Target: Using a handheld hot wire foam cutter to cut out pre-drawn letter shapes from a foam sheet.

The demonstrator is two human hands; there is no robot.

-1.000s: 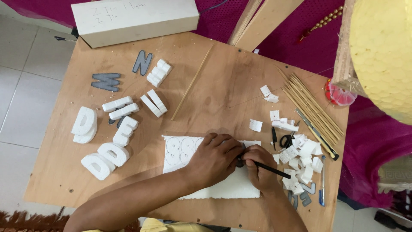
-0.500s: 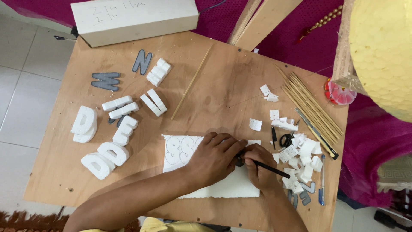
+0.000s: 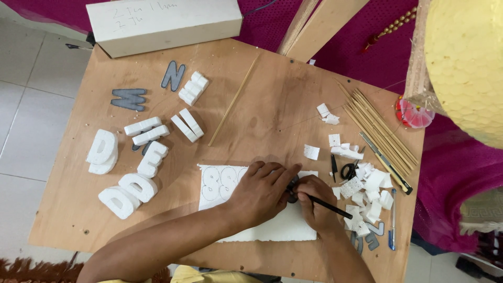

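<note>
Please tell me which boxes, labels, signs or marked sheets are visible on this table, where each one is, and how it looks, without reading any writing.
Long block: far left edge of the wooden board, cream white, box-shaped, faint handwriting on top.
Foam sheet: near edge, under both hands, white, flat, with outlined shapes drawn at its left end.
Cut-out letters: left side, thick white foam pieces, with a few flat grey ones.
No screens visible.

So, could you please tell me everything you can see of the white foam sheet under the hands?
The white foam sheet lies flat on the wooden board, near its front edge. It looks like polystyrene foam, roughly rectangular, with a ragged lower edge. Curvy outlines are drawn in dark line on its left part. The left hand presses down across its middle, and the right hand rests on its right part, holding a thin black pen beside a small dark template. White foam scraps lie just to its right.
</note>
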